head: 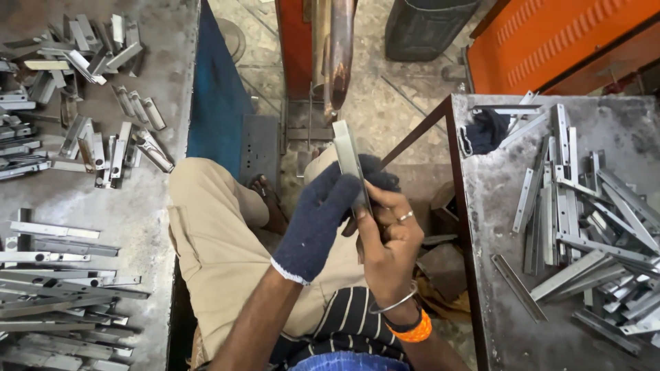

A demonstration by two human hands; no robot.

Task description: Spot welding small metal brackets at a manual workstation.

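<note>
Grey metal tables [495,206] with strips [591,227], concrete floor [385,103].

Seated person holding a metal strip between two worktables.

The left hand [320,223], in a dark blue glove, and the bare right hand [388,237] grip a flat metal strip [347,158] upright; metal pieces [591,227] heap on the right table [495,199].

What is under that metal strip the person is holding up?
Beneath the metal strip are the gloved left hand and bare right hand gripping it. Its lower end is hidden behind their fingers.
</note>
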